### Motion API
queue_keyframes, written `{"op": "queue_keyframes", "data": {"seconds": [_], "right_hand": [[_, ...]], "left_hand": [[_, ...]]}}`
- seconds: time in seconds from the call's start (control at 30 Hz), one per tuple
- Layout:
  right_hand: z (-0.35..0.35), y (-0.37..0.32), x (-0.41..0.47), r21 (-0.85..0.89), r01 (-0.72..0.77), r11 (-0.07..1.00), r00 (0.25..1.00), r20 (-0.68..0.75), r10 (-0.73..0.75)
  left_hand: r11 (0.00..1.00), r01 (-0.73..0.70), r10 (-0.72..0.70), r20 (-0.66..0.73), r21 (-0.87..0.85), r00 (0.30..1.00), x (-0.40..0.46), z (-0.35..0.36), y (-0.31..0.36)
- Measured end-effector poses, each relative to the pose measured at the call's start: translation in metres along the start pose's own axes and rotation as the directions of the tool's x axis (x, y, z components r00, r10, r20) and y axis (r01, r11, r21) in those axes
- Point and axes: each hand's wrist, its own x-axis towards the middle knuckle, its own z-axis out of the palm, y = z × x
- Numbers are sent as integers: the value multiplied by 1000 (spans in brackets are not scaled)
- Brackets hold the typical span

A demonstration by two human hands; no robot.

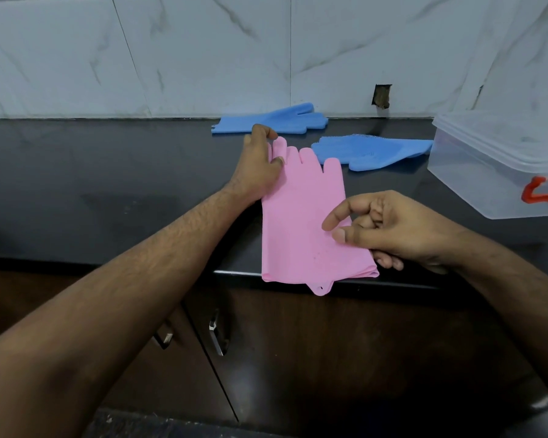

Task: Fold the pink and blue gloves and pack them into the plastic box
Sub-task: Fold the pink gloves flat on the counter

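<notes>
Pink gloves (pixel 301 216) lie stacked flat on the black counter (pixel 108 172), fingers pointing away, cuffs hanging over the front edge. My left hand (pixel 260 165) presses on their far left side, at the fingers. My right hand (pixel 389 229) pinches the right edge near the cuff between thumb and forefinger. One blue glove (pixel 272 121) lies smooth side up by the wall. A second blue glove (pixel 370 150) lies bristle side up to its right. The translucent plastic box (pixel 494 165) stands at the right with its lid on and a red latch.
A white marble wall (pixel 203 52) backs the counter, with a small hole (pixel 382 96) in it near the box. Below the counter are dark wooden cabinet doors with metal handles (pixel 215 336).
</notes>
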Motion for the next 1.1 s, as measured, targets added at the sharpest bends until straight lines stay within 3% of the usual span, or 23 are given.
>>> {"op": "queue_keyframes", "data": {"seconds": [0.27,0.6,0.87,1.0,1.1], "right_hand": [[-1,1,4,-43,-42,998,999,17,42],[-4,-2,-4,-24,-85,996,996,31,86],[-4,4,-28,115,-34,993,999,-26,37],[-1,5,-26,137,-50,989,997,-54,58],[-1,6,-24,121,-71,990,994,-69,80]], "left_hand": [[997,-71,74,-93,36,993,-1,-1,8],[969,-220,228,-69,111,971,-6,0,16],[999,-42,42,-43,6,998,4,1,3],[987,93,-93,10,-135,996,8,0,1],[982,102,-96,50,-161,994,6,-1,1]]}}
